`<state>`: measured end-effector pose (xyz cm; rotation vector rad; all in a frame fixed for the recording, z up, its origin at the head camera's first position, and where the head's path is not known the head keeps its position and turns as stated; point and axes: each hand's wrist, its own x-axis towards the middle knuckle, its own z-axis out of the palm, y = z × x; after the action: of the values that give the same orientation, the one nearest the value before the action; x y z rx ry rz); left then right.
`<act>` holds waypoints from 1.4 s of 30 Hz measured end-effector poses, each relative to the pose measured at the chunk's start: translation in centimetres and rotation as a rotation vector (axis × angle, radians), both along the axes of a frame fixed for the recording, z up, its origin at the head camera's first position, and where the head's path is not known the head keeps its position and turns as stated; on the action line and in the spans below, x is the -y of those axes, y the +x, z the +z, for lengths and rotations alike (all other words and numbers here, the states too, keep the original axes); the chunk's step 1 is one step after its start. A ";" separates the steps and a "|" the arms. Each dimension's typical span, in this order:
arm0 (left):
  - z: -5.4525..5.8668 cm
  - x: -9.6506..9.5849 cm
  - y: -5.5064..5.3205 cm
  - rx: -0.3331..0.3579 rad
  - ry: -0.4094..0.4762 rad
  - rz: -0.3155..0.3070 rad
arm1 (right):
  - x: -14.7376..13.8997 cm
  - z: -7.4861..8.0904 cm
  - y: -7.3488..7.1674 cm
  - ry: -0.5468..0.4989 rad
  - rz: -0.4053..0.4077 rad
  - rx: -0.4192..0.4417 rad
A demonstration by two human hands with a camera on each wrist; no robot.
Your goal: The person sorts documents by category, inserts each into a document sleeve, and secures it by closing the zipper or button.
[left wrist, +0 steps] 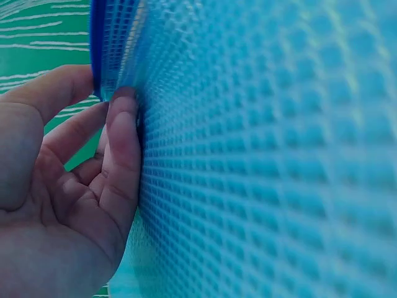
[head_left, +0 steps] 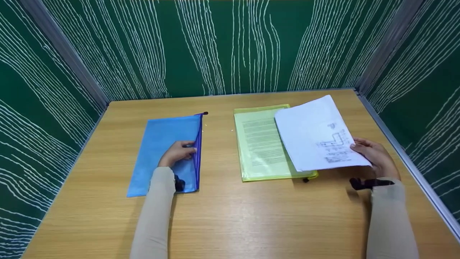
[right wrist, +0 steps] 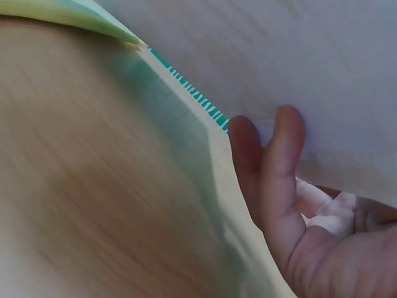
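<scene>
On the left of the table lies a blue mesh zip pouch, its dark blue zip edge facing right. My left hand pinches that edge between thumb and fingers; the left wrist view shows the pouch's mesh close beside the left hand. My right hand grips the right edge of a white paper sheet printed with a drawing. The sheet is raised and tilted, overlapping a yellow zip folder in the head view. From below, the right hand's fingers show against the sheet's underside.
Through the yellow folder's clear cover a page of printed text shows. The wooden table is bounded by green walls with white wavy lines. Metal rails run along the table's sides. Tiny pale specks lie between the pouch and the folder.
</scene>
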<state>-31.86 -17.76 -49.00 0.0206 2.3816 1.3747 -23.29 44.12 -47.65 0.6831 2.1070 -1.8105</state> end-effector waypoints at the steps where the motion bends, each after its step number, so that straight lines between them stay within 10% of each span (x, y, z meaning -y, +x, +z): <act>1: 0.0 -0.1 0.0 0.006 0.014 0.007 | 0.2 0.1 -0.1 0.006 0.007 0.002; 17: -1.2 -1.1 -0.2 0.113 0.236 0.128 | 4.4 1.3 -1.5 -0.269 0.010 -0.063; 42: -1.0 -2.4 -0.5 0.147 0.386 0.108 | 10.8 1.1 -3.8 -0.323 0.146 -0.170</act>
<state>-32.33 -15.38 -50.01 -0.1014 1.9941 1.8011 -27.06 33.32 -46.55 0.2963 1.8398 -2.1197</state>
